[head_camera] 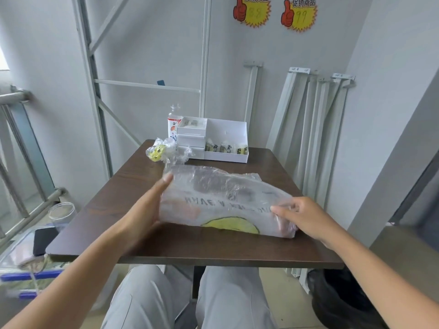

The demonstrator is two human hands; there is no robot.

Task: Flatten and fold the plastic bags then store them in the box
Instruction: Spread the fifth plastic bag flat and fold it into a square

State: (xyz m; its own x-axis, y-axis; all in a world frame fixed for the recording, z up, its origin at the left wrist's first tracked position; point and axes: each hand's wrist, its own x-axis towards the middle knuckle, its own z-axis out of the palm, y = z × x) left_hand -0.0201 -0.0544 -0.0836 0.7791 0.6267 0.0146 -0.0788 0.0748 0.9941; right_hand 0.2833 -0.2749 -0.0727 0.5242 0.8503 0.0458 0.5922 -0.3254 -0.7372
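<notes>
Dark wooden table [114, 210]: clear printed plastic bag [225, 193] mid-fold; left hand [147, 207] flat against left edge, right hand [306, 217] pinching right edge. Next, likely: press crease.

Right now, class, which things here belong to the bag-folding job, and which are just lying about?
Job: plastic bag between left hand and right hand; crumpled bag behind it; white box holding folded bags.
Lying about: bottle beside the box; jar left of the table; leaning metal rails; price stickers.
</notes>
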